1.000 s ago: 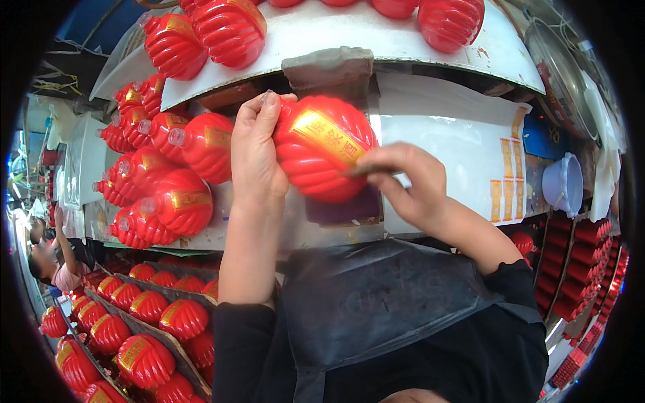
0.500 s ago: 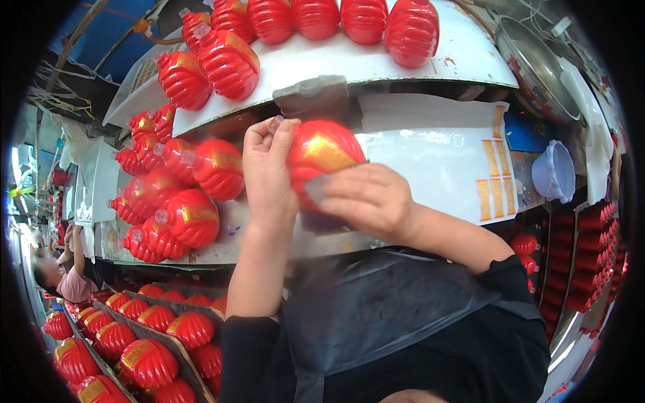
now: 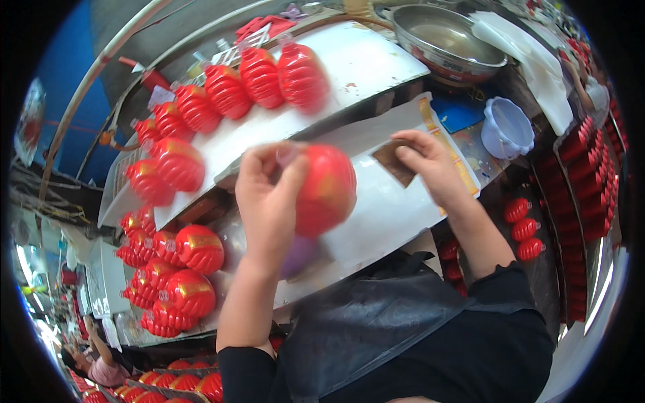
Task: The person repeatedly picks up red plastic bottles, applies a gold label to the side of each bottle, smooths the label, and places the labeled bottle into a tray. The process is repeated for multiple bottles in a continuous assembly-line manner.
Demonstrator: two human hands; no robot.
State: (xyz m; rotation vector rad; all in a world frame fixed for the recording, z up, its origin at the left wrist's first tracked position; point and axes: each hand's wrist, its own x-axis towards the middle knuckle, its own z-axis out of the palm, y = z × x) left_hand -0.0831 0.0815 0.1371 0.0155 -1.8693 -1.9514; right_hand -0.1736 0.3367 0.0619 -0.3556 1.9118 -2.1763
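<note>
My left hand [image 3: 267,195] pinches the clear neck of a red plastic bottle [image 3: 329,191], round and blurred by motion, with a gold label. It hangs above the worktable. Off to its right, my right hand [image 3: 430,168] is closed on a flat brown square piece [image 3: 395,161], apart from the bottle. Under that piece lies a white sheet [image 3: 366,208] with gold label strips [image 3: 440,121] along its right edge. A purple object [image 3: 300,256] shows partly below the bottle, its kind unclear.
Red bottles [image 3: 191,293] cluster on the table's left; more stand on a raised white board [image 3: 363,57] behind. A metal basin [image 3: 447,40] and a lilac bucket [image 3: 507,127] are at right. Crates of bottles [image 3: 181,381] sit lower left, with a person [image 3: 101,366] beyond.
My right hand has left the bottle's front and moved right with the brown piece. My left hand still holds the bottle by its neck. The view has turned.
</note>
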